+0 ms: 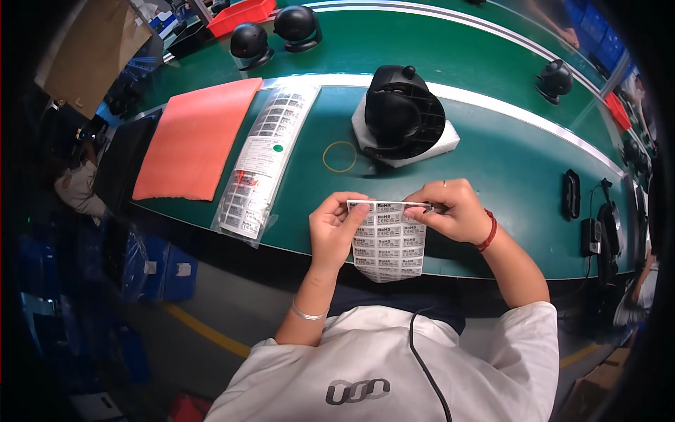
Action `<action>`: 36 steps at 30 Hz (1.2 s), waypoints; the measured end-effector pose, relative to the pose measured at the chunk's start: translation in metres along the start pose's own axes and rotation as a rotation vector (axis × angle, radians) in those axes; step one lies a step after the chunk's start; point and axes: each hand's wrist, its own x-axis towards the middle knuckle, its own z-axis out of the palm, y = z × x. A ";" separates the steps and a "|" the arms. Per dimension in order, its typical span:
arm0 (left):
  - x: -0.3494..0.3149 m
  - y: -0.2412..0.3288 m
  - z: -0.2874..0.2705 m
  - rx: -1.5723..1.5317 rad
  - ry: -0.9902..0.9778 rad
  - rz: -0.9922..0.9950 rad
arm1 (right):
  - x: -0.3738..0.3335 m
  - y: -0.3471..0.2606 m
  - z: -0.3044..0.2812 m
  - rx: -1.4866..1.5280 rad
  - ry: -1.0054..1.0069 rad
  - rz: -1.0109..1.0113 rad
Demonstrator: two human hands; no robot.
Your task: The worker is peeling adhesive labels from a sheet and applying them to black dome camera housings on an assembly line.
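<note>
A sheet of small printed labels (pixel 388 243) hangs between my hands over the near edge of the green bench. My left hand (pixel 335 224) is closed on its upper left corner, thumb in front. My right hand (pixel 453 211) pinches the upper right corner; something small and dark shows by its fingertips, too small to name. Beyond the sheet, a black rounded device (pixel 397 116) rests tilted on a white foam block (pixel 444 143). A yellow rubber band (pixel 339 157) lies left of it.
To the left lie a clear bag of label sheets (pixel 264 151) and a pink foam sheet (pixel 200 141). Black devices (pixel 297 28) stand on the far green surface past a metal rail (pixel 485 100). At the right are a black elongated part (pixel 570 195) and a cabled adapter (pixel 591 237).
</note>
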 end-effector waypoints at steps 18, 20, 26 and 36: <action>0.001 0.007 0.010 0.106 -0.006 -0.138 | -0.006 -0.024 -0.024 0.288 0.428 0.148; 0.001 0.005 0.010 0.116 -0.005 -0.147 | 0.001 -0.035 -0.019 0.406 0.318 0.279; 0.000 0.004 0.011 0.108 0.006 -0.083 | 0.001 -0.036 -0.013 0.016 0.109 -0.038; 0.000 0.004 0.014 0.208 -0.031 -0.116 | -0.001 -0.031 -0.008 -0.008 0.103 -0.050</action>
